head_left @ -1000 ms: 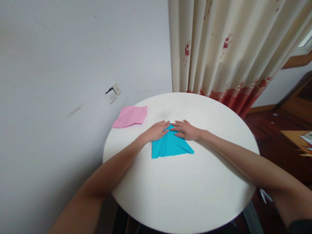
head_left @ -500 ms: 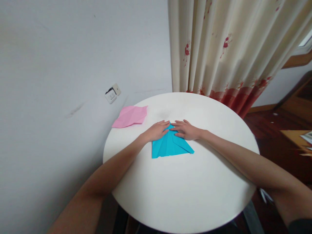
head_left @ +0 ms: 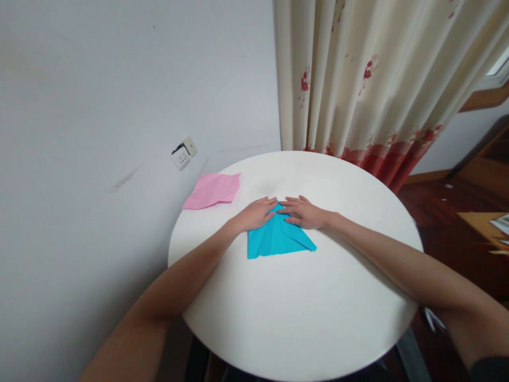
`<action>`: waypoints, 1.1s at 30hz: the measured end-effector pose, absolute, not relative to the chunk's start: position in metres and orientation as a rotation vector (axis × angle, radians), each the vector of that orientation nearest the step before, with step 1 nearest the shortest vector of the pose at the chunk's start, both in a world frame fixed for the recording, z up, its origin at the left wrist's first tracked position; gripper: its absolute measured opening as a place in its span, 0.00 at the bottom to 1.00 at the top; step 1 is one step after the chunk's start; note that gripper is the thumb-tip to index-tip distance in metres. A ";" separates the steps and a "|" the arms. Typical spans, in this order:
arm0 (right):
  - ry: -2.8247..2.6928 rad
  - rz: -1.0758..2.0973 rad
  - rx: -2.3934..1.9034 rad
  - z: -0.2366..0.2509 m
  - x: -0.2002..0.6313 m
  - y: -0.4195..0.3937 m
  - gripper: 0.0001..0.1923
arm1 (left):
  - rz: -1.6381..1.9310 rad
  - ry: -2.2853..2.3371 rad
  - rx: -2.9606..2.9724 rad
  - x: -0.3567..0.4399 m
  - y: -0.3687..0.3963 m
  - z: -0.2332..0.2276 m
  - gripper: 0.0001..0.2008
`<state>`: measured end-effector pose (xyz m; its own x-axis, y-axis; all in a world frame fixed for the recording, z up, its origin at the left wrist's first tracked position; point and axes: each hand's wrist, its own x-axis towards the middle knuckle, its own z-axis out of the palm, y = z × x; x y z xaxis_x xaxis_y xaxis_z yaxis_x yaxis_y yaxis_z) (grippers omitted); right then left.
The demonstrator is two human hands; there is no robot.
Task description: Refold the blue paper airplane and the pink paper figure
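Both hands flat on blue folded paper, white table.

A round white desk fills the middle of what I see. At its ten o'clock edge lies a creased pink paper, flat and partly over the rim. Beyond that, a wall socket sits on the grey wall. At one o'clock hangs a cream curtain with red flowers. Dark wooden floor lies at three o'clock.

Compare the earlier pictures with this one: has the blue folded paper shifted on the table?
No. The blue folded paper lies at the same spot relative to the pink paper and the table's edge, both hands pressing its top.
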<state>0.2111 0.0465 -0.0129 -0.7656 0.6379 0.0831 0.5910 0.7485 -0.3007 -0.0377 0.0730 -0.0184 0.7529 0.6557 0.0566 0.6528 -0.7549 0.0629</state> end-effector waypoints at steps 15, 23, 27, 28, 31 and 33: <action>-2.774 0.383 -0.984 -0.013 0.211 0.046 0.25 | 0.108 1.099 2.921 -0.037 0.074 -0.019 0.26; -2.776 0.378 -0.977 -0.013 0.210 0.047 0.25 | 0.100 1.106 2.923 -0.038 0.073 -0.018 0.25; -2.770 0.378 -0.977 -0.014 0.211 0.047 0.26 | 0.096 1.136 2.908 -0.036 0.070 -0.016 0.25; -2.768 0.379 -0.976 -0.014 0.211 0.047 0.26 | 0.094 1.146 2.905 -0.036 0.069 -0.016 0.26; -2.766 0.377 -0.969 -0.015 0.211 0.048 0.26 | 0.098 1.172 2.902 -0.035 0.069 -0.016 0.26; -2.766 0.366 -0.963 -0.015 0.211 0.048 0.26 | 0.108 1.179 2.905 -0.036 0.069 -0.017 0.26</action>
<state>0.2115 0.0484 -0.0154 -0.7708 0.6297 0.0969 0.5828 0.7583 -0.2921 -0.0357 0.0691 -0.0174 0.7150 0.6964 0.0620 0.6961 -0.7173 0.0302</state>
